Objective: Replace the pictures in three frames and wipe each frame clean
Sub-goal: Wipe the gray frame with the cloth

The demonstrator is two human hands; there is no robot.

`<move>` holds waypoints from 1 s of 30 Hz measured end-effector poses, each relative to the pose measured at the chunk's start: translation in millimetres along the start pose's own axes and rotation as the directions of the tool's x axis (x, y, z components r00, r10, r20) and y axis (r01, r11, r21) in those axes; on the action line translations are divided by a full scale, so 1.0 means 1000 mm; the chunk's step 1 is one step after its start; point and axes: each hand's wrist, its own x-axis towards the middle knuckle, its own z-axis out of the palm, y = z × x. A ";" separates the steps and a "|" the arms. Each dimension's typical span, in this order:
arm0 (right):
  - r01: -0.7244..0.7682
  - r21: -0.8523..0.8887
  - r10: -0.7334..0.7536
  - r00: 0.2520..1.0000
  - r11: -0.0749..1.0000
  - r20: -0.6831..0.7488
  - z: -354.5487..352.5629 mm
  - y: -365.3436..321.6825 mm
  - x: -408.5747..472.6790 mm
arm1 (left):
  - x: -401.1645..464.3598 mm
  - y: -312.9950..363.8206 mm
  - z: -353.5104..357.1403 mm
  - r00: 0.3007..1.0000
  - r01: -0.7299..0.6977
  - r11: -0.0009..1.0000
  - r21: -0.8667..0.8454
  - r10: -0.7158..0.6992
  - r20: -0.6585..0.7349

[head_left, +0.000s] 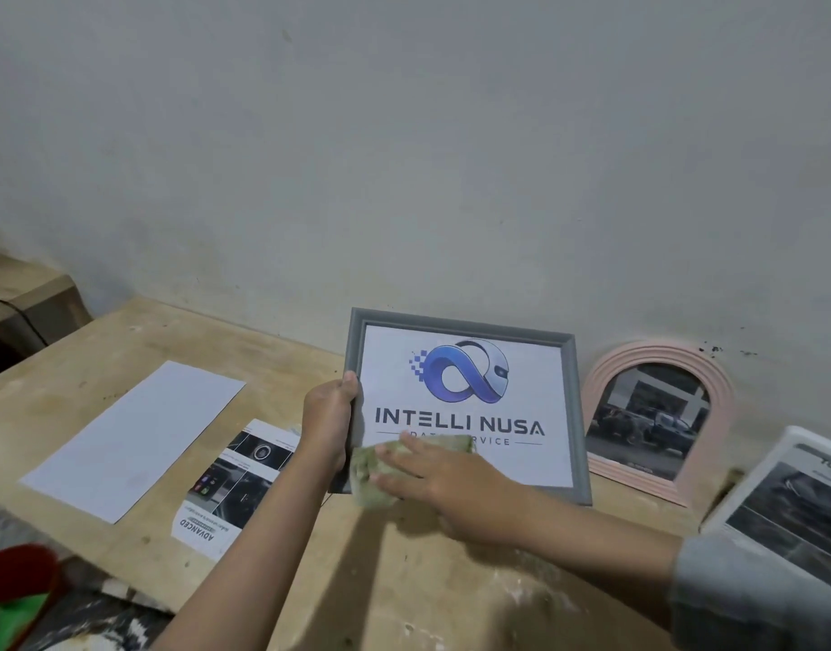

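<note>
On a scuffed wooden table against a pale wall, the left hand grips the grey frame propped upright; the right hand presses a greenish cloth flat on its near-left glass

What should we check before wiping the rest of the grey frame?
1. Grey frame held steady: ok, the left hand clasps its left edge.
2. Cloth on the glass: ok, the right hand presses it flat at the lower left corner.
3. New picture in place: ok, the logo print sits straight.
4. Frame propped safely: cannot tell, its bottom edge is partly hidden by the hands.
5. Pink arched frame out of the way: ok, it leans on the wall to the right.
6. Glass clean: cannot tell.
</note>
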 end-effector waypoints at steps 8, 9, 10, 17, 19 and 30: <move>-0.198 0.149 0.240 0.899 0.969 -0.365 -0.068 0.042 0.022 | -0.003 0.000 -0.004 0.997 0.052 0.998 -0.045 -0.049 0.064; -0.215 0.054 0.218 0.887 0.975 -0.408 -0.071 0.051 0.030 | -0.005 0.002 -0.002 0.996 0.045 0.998 -0.046 -0.041 0.075; -0.239 -0.019 0.210 0.885 0.971 -0.415 -0.072 0.058 0.039 | -0.008 0.005 0.001 0.996 0.030 0.999 -0.046 -0.026 0.086; -0.226 -0.257 0.136 0.936 0.940 -0.326 -0.032 0.044 0.058 | -0.014 0.021 0.006 0.993 0.020 0.987 -0.160 -0.002 0.115; -0.172 -0.288 0.072 0.942 0.942 -0.327 -0.017 0.029 0.052 | -0.010 0.020 0.003 0.993 0.029 0.979 -0.199 -0.006 0.114; -0.019 -0.078 0.016 0.999 0.997 -0.038 0.002 0.000 0.017 | -0.006 0.015 0.001 0.996 0.090 0.974 -0.206 -0.092 0.003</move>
